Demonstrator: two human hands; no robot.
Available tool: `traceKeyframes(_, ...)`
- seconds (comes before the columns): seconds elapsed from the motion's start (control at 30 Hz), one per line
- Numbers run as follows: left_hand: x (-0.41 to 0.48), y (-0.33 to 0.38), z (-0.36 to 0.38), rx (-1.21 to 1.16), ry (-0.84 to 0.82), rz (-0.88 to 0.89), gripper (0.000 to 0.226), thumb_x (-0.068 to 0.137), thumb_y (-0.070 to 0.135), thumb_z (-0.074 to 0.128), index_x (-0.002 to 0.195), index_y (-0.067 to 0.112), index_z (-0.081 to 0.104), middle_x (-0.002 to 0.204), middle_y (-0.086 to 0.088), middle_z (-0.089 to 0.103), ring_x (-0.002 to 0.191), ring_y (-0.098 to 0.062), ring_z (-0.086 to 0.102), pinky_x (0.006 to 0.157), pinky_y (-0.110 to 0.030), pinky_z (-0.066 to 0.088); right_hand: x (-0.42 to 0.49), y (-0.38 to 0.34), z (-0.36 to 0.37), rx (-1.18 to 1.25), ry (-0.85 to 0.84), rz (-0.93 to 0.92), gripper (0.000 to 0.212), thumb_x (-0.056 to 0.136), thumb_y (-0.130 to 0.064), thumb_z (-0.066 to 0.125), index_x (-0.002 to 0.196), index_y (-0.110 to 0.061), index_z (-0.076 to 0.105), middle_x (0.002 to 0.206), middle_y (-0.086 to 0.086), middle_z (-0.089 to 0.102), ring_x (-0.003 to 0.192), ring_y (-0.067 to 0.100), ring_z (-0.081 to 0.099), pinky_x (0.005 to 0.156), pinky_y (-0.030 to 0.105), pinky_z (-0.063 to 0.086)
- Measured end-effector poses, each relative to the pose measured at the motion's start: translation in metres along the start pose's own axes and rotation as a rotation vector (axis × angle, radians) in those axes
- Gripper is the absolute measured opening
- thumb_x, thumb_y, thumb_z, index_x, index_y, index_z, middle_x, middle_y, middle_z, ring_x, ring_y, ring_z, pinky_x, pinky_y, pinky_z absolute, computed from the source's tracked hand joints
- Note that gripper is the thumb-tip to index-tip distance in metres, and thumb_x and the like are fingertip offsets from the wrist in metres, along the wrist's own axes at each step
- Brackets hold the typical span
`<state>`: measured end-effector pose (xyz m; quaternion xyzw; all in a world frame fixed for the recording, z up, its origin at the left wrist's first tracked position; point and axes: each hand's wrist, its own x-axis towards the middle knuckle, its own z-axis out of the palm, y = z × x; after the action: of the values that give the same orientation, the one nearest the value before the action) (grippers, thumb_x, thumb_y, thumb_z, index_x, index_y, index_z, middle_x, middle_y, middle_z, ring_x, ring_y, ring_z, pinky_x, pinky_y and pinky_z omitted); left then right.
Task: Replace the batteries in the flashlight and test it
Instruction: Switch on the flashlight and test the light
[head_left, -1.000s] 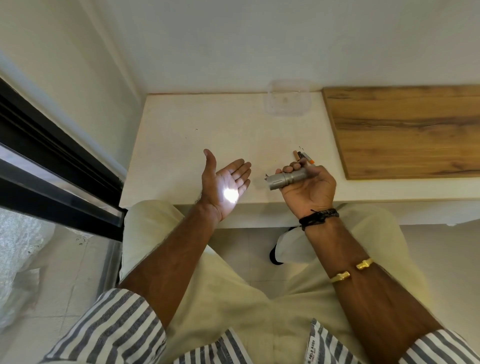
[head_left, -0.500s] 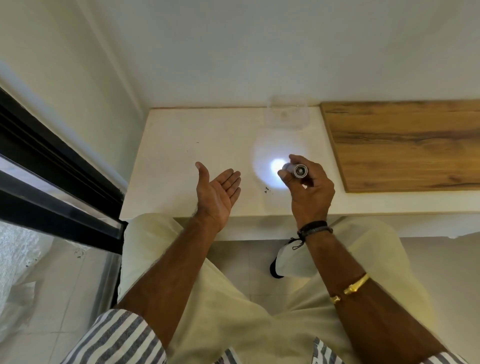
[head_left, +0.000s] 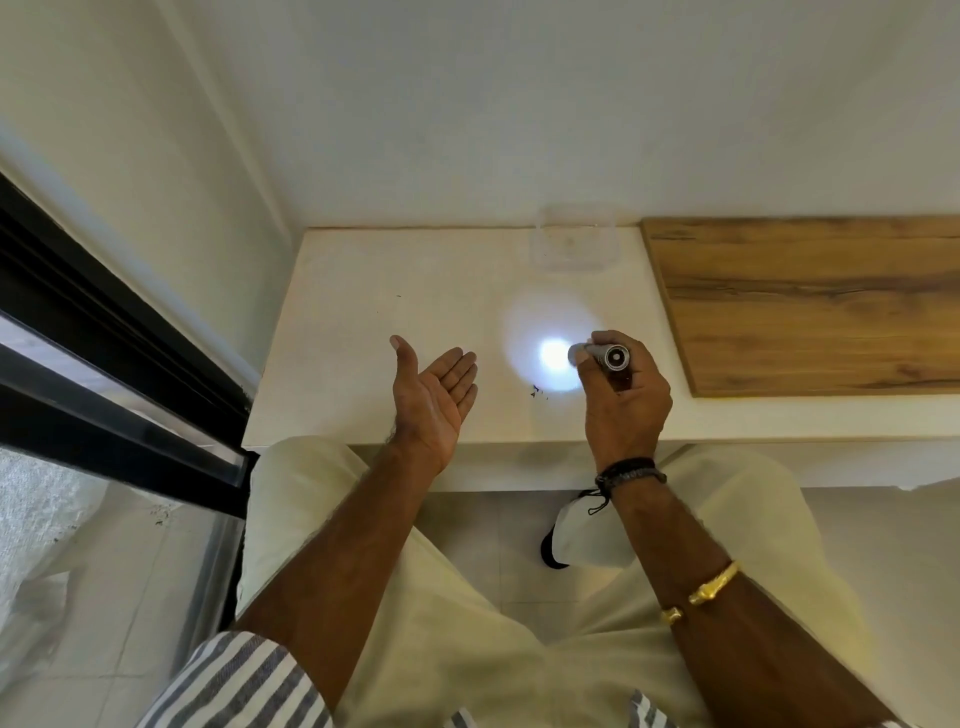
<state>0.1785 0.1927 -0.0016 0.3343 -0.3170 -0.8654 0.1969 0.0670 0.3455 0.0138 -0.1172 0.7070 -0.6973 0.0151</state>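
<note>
Two hands over the white bench (head_left: 374, 332), both above its near edge.

Right hand (head_left: 626, 410): grip closed around the flashlight (head_left: 608, 357), fingers and thumb wrapped round the silver barrel. Round tail end faces the camera, head points down and left at the bench. It's lit: bright spot (head_left: 553, 358) on the bench just left of the hand, with a wider pale halo around it. Can't tell whether the head touches the surface.

Left hand (head_left: 434, 395): grip open, palm up and tilted towards the right hand, fingers straight and together, thumb up. Holding nothing. Well clear of the light spot.

Few dark specks (head_left: 537, 392) on the bench at the spot's near edge.

Clear plastic container (head_left: 574, 244) at the back of the bench against the wall. Wooden board (head_left: 810, 301) lies on the bench right of the flashlight hand.

Black wristband (head_left: 628, 470) on the right wrist, gold bangle (head_left: 711, 590) further up the forearm. Black window frame (head_left: 104, 364) at left.
</note>
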Motion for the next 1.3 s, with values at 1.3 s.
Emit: traceKeyframes(1.3, -0.003, -0.008, 0.003, 0.006, -0.126, -0.138, 0.109, 0.081, 0.087, 0.024, 0.152, 0.004, 0.029, 0.158, -0.014, 0.034, 0.147, -0.026, 0.03, 0.123, -0.043, 0.018, 0.013, 0.0, -0.018, 1.226, -0.099, 0.729, 0.038, 0.091, -0.036, 0.033, 0.079, -0.009, 0.056, 0.077, 0.008, 0.047, 0.071, 0.027, 0.051, 0.098, 0.047, 0.038)
